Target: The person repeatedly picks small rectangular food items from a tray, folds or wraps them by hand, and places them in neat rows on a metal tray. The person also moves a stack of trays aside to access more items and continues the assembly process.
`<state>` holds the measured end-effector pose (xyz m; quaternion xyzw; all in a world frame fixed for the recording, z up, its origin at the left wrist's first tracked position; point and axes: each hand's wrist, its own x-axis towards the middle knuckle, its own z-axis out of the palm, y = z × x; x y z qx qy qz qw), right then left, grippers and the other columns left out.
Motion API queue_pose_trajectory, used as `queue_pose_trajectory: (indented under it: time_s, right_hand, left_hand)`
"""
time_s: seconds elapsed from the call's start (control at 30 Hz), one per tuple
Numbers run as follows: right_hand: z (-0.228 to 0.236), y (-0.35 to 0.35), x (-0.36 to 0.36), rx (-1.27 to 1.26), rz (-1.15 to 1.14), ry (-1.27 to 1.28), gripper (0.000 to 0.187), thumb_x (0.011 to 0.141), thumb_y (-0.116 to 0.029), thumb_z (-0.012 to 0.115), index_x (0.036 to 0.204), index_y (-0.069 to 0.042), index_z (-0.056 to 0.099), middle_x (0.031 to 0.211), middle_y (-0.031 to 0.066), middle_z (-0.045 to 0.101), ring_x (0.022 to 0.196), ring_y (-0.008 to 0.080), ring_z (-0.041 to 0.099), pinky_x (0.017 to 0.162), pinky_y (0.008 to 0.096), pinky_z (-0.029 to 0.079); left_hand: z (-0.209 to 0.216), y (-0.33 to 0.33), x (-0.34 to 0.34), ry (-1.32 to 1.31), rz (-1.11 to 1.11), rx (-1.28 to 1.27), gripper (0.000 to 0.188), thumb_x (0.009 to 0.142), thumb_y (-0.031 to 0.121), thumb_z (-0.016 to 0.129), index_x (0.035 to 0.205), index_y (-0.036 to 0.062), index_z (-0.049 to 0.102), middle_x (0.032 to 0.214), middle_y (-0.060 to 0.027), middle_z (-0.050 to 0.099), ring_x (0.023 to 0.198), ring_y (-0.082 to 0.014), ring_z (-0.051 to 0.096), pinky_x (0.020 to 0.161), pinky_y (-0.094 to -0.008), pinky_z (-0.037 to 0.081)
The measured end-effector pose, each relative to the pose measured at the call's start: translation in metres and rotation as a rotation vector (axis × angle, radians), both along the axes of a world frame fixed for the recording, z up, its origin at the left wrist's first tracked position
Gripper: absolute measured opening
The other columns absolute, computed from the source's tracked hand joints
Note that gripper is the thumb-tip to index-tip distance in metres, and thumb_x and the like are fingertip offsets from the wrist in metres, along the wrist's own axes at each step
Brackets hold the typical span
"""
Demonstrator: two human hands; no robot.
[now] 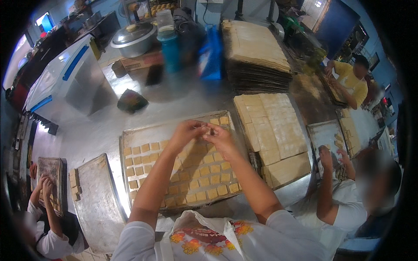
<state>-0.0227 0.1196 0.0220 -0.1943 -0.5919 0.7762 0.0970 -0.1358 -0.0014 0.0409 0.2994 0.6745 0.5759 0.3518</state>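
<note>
One wide fisheye view looks from the person's head, down and forward over the shiny metal tabletop [93,140]. It sits close above the white apron with orange-and-yellow print [204,244], which shows at the lower edge. The shallow rectangular metal tray [141,135] of small tan square pieces [204,181] lies mid-picture, near; the pale blue wall [214,15] stands far off at the top. Straight edges bend toward the dark rim.

The left hand [189,131] and right hand [221,142] are above a tray [143,134], with rows of dough squares [154,146] on it. Right of the right hand lies cut dough [274,126]; a tray stack [259,79] stands beyond that. Left of the left hand, a second tray [98,195] lies closer in; a box [80,82] and a pot [134,45] stand farther off.
</note>
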Motion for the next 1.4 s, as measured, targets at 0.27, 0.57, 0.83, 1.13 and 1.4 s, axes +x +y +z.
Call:
queue_pose_trajectory:
  time_s: [0.27,0.57,0.83,1.13,1.4]
  right_hand:
    - [-0.014,0.038,0.01,-0.146,-0.016,0.035,0.05,0.082,0.003,0.063,0.128,0.005,0.044,0.112,0.0106,0.056,0.095,0.0152,0.058,0.083,0.0257,0.047]
    - [-0.016,0.059,0.013,-0.325,-0.11,0.086,0.035,0.089,0.001,0.05,0.123,0.005,0.044,0.109,0.0139,0.054,0.1,0.0235,0.059,0.088,0.0294,0.05]
    - [-0.014,0.069,0.016,-0.378,-0.097,0.036,0.038,0.087,0.0,0.055,0.123,0.004,0.041,0.104,0.0148,0.054,0.098,0.0283,0.061,0.085,0.0314,0.053]
    - [-0.015,0.044,-0.013,-0.296,0.012,-0.047,0.039,0.085,0.0,0.06,0.12,0.005,0.045,0.1,0.0139,0.056,0.084,0.0217,0.062,0.074,0.0302,0.052]
    - [-0.019,0.042,-0.013,-0.487,0.097,0.028,0.042,0.087,0.005,0.048,0.128,0.007,0.039,0.113,0.0201,0.054,0.099,0.0252,0.06,0.089,0.0307,0.05]
  left_hand:
    - [-0.017,0.036,-0.001,-0.317,-0.034,0.161,0.022,0.085,0.008,0.063,0.103,-0.0031,0.059,0.084,-0.0059,0.062,0.073,-0.0132,0.061,0.066,-0.0251,0.051]
    - [-0.046,0.057,-0.034,0.419,0.096,-0.144,0.02,0.073,0.001,0.062,0.093,-0.0002,0.064,0.074,-0.0093,0.064,0.07,-0.0176,0.063,0.065,-0.0315,0.05]
    - [-0.065,0.055,-0.038,0.747,0.178,-0.217,0.015,0.073,0.004,0.059,0.085,0.0028,0.067,0.08,-0.0172,0.066,0.073,-0.0341,0.063,0.066,-0.0366,0.05]
    - [-0.042,0.032,-0.039,0.237,0.082,-0.075,0.016,0.074,0.007,0.064,0.088,0.0009,0.066,0.071,-0.0053,0.063,0.062,-0.0129,0.057,0.055,-0.0246,0.044]
    - [-0.054,0.018,-0.053,0.628,0.116,-0.202,0.016,0.072,0.011,0.067,0.086,0.0027,0.064,0.08,-0.0167,0.064,0.074,-0.0324,0.062,0.069,-0.0363,0.047]
